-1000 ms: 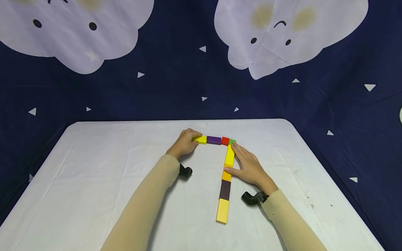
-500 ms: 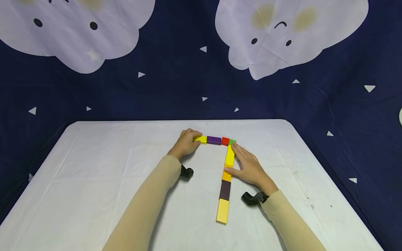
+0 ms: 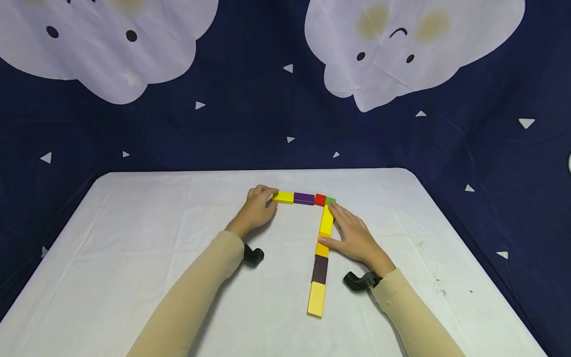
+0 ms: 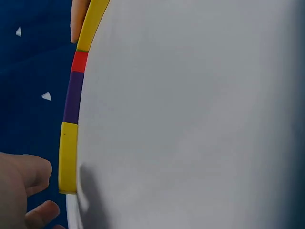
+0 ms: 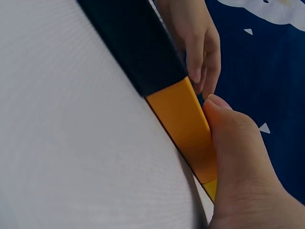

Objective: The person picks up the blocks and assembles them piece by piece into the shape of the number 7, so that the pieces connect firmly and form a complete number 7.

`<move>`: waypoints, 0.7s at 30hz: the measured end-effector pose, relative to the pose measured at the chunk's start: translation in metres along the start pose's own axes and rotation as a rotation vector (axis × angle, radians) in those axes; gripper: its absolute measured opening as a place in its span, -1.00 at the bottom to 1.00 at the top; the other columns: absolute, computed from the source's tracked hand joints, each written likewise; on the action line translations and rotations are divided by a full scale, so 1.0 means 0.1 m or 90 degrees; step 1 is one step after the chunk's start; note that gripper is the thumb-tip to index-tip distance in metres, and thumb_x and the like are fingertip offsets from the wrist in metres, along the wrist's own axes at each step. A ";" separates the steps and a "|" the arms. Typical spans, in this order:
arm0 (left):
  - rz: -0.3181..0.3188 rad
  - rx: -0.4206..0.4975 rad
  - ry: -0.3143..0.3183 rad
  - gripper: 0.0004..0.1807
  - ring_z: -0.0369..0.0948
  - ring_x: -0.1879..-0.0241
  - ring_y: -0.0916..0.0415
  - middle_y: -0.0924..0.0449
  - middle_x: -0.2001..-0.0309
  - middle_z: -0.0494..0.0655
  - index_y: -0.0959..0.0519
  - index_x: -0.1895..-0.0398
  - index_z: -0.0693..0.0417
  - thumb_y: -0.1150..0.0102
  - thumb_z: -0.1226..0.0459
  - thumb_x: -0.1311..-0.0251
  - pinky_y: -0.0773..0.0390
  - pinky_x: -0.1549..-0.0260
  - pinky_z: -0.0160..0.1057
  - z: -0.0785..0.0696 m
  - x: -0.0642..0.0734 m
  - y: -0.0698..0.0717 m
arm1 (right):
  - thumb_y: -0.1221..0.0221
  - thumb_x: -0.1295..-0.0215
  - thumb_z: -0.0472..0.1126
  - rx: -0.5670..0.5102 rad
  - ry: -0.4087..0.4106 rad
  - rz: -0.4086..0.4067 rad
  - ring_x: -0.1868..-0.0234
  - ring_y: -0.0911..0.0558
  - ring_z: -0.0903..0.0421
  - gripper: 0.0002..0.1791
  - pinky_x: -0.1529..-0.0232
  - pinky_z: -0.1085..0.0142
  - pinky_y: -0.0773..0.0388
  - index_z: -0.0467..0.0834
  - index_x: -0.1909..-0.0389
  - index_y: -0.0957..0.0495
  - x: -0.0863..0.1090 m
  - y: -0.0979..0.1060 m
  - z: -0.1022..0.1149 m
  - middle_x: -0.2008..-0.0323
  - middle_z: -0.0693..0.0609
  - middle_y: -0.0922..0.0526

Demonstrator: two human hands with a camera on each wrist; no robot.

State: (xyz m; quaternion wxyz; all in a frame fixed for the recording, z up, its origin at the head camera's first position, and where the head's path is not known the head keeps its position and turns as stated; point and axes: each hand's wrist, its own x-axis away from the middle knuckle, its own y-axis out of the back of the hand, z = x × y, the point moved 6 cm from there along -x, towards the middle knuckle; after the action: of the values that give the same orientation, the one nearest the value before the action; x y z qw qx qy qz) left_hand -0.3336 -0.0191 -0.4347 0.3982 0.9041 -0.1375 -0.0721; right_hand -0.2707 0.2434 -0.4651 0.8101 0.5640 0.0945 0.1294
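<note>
On the white table, coloured blocks form a bent row. The far arm runs from a yellow block through a purple block and a red block to a green block. My left hand is at the yellow block's left end; in the left wrist view its loosely bent fingers stand apart from that block. My right hand lies along the near arm, fingers extended beside a second yellow block. Its thumb touches an orange block.
Towards the person the row continues with a dark brown block and a pale yellow block. Black wrist devices sit below both hands. A dark blue cloth with clouds hangs behind the table.
My left hand has let go of the yellow block and drawn back to the left, uncovering its left end. The right hand and the rest of the row have stayed put.
</note>
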 end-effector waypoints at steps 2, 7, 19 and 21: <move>0.004 -0.023 -0.010 -0.49 0.07 -0.43 -0.09 -0.26 -0.39 0.09 -0.38 -0.40 -0.01 0.00 0.17 -0.40 -0.19 -0.42 0.09 -0.02 0.08 0.04 | -0.08 -0.16 0.53 0.003 -0.003 0.001 -0.60 0.03 -0.07 0.15 -0.51 -0.13 0.06 0.05 -0.60 0.16 -0.01 0.00 0.00 -0.61 0.08 0.14; -0.002 -0.072 -0.021 -0.44 0.07 -0.48 -0.04 -0.21 -0.43 0.07 -0.30 -0.46 -0.05 0.01 0.12 -0.41 -0.16 -0.43 0.14 -0.06 0.30 0.12 | -0.06 -0.16 0.54 0.004 -0.002 0.007 -0.60 0.04 -0.08 0.16 -0.51 -0.14 0.07 0.04 -0.60 0.16 -0.02 -0.01 0.00 -0.62 0.08 0.15; -0.072 -0.127 -0.013 -0.42 0.10 -0.49 -0.03 -0.19 -0.45 0.10 -0.27 -0.48 -0.07 0.06 0.13 -0.39 -0.15 -0.41 0.18 -0.23 0.82 0.30 | -0.06 -0.17 0.53 -0.003 0.006 -0.010 -0.60 0.02 -0.08 0.14 -0.50 -0.14 0.04 0.04 -0.60 0.14 -0.01 0.02 -0.02 -0.61 0.09 0.13; -0.083 -0.140 -0.010 -0.42 0.14 -0.50 -0.02 -0.19 -0.46 0.12 -0.27 -0.48 -0.07 0.08 0.11 -0.39 -0.14 -0.40 0.20 -0.30 0.91 0.34 | -0.07 -0.18 0.52 -0.011 0.006 -0.017 -0.60 0.02 -0.09 0.12 -0.50 -0.15 0.04 0.04 -0.60 0.12 -0.01 0.06 0.00 -0.61 0.09 0.12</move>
State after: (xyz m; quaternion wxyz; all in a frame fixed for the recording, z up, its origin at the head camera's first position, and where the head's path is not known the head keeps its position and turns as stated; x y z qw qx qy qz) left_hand -0.2468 -0.0479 -0.3907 0.4884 0.8613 -0.0727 -0.1198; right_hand -0.2720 0.2448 -0.4589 0.8160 0.5551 0.1050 0.1222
